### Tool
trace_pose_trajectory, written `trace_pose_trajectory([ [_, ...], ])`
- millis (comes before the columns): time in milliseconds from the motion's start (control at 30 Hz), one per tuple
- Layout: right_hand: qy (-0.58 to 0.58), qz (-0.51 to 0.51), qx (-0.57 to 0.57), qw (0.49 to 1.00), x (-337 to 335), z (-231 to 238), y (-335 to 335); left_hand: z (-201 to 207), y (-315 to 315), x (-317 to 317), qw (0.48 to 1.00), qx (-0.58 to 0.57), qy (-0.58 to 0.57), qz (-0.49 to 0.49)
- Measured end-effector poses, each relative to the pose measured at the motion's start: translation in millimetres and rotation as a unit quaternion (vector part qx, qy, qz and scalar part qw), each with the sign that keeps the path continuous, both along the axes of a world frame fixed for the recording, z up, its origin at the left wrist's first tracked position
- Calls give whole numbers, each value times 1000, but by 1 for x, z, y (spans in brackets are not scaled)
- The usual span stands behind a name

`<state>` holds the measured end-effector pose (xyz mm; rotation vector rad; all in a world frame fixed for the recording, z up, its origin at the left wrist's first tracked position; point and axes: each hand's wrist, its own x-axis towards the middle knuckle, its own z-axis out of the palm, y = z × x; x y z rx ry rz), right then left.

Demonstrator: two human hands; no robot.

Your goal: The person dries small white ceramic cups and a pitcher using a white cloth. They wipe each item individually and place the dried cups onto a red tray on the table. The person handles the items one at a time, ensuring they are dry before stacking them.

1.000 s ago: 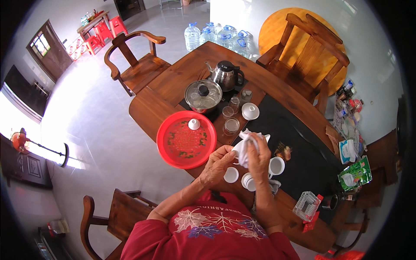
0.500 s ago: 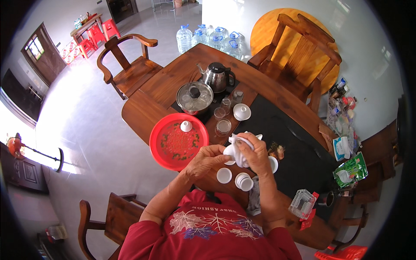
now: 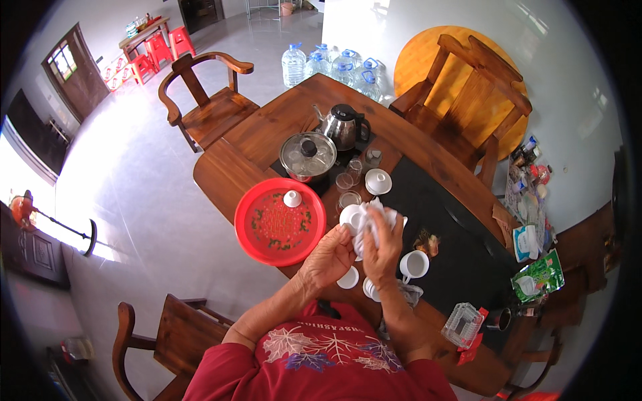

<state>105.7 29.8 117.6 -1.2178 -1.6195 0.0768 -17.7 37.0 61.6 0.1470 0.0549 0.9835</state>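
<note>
Above the near side of the wooden tea table, my left hand (image 3: 329, 257) pinches a small white cup (image 3: 349, 214) by its edge. My right hand (image 3: 382, 248) presses a crumpled white cloth (image 3: 368, 224) against the cup and is slightly blurred. Just below the hands lie a white cup (image 3: 348, 278) and a partly hidden stack of small white cups (image 3: 372, 290). To the right is a white pitcher (image 3: 415, 263), and beyond the hands a white lidded bowl (image 3: 378, 182). A red round tray (image 3: 243, 230) on the left carries one small white cup (image 3: 292, 198).
A glass-lidded pot (image 3: 307, 160) and a steel kettle (image 3: 342, 127) stand at the back, with glass cups (image 3: 349, 199) nearby. Rightward on the black tea board (image 3: 461, 240) are a clear plastic box (image 3: 463, 325) and a green bag (image 3: 539, 277). Wooden chairs (image 3: 212, 120) surround the table.
My hands have turned the cup and spread the cloth, and the cup now shows more at the left. My right hand has shifted slightly left, uncovering the pitcher. The view has shifted a little.
</note>
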Motion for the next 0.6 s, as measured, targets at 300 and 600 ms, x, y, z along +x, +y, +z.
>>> trace_pose_trajectory([
  [300,-98,4,45,994,-2,4,-5,12,-7,3,994,-68,81,14],
  [600,415,196,-305,834,29,0,-7,19,-7,-4,995,35,97,-4],
])
